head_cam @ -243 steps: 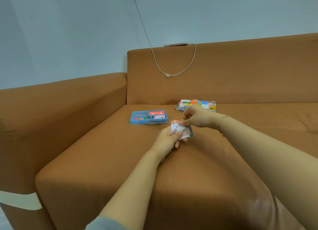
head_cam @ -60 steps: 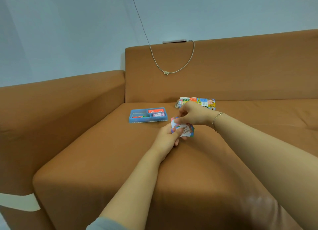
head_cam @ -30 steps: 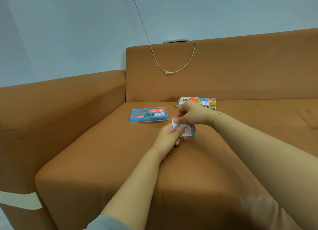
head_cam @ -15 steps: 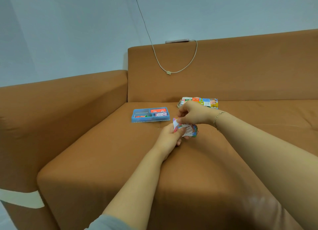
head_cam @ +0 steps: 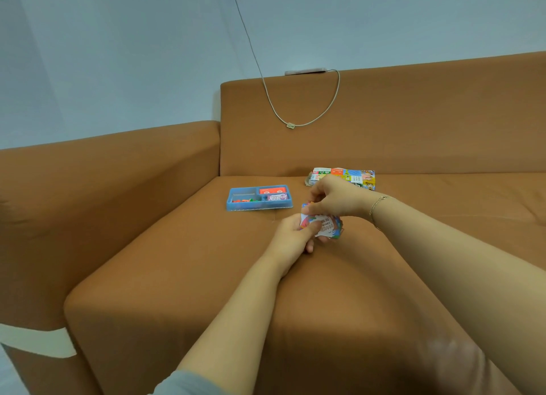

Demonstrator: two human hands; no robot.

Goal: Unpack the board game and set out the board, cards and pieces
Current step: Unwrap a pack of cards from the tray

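Note:
My left hand (head_cam: 292, 237) grips a small stack of play-money notes (head_cam: 326, 228) just above the brown sofa seat (head_cam: 183, 247). My right hand (head_cam: 335, 199) reaches over from the right and pinches the top edge of the stack. Behind them to the left lies a blue plastic tray (head_cam: 259, 197) with red and purple card decks and small coloured pieces in its compartments. The folded, colourful game board (head_cam: 344, 177) lies against the sofa back, partly hidden by my right hand.
The sofa armrest (head_cam: 103, 170) rises on the left and the backrest (head_cam: 413, 114) behind. A white cable (head_cam: 298, 119) hangs from the wall over the backrest, where a flat device (head_cam: 305, 71) lies on top. My knee sits under the sofa-coloured foreground.
Both hands have stayed on the notes at the same spot, with only small finger shifts on the stack. The tray and board have not moved.

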